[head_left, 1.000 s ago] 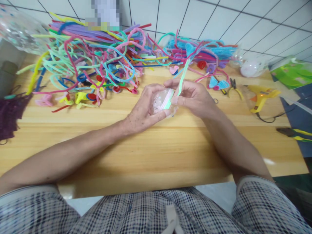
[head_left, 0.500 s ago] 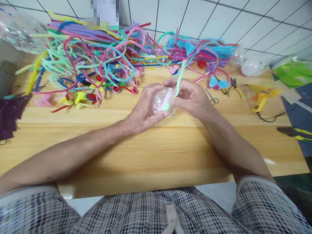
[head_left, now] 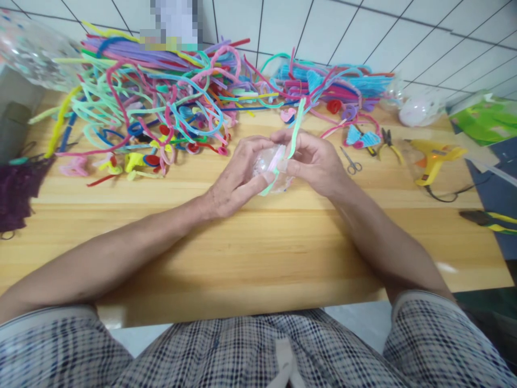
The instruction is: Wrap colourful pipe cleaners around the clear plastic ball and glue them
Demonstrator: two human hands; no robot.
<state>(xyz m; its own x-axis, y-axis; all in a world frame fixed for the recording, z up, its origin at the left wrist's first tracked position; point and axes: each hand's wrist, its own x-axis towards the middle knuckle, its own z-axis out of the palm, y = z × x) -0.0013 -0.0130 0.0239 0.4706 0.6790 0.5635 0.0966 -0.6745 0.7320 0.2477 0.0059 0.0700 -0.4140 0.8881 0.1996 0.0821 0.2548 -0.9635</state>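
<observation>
My left hand (head_left: pixel 239 178) is wrapped round a clear plastic ball (head_left: pixel 262 161) just above the middle of the table. A pale pink-lilac strip (head_left: pixel 277 158) crosses the ball. The thumb of that hand presses a mint-green pipe cleaner (head_left: pixel 298 128) against the ball, and a short end of it pokes out below the thumb. My right hand (head_left: pixel 310 160) pinches the same pipe cleaner at the ball's right side, its long free end pointing up and away. Fingers hide the ball's far side.
A tangled heap of colourful pipe cleaners (head_left: pixel 149 102) lies along the back left, with blue and pink bundles (head_left: pixel 335 86) right of it. Scissors (head_left: pixel 352 161), pliers (head_left: pixel 388 145), a yellow glue gun (head_left: pixel 436 159) and a clear ball with white inside (head_left: pixel 420 111) are at the right.
My left thumb has shifted slightly over the strip, and the mint-green end now shows below it. The upright part of the pipe cleaner has tilted slightly left.
</observation>
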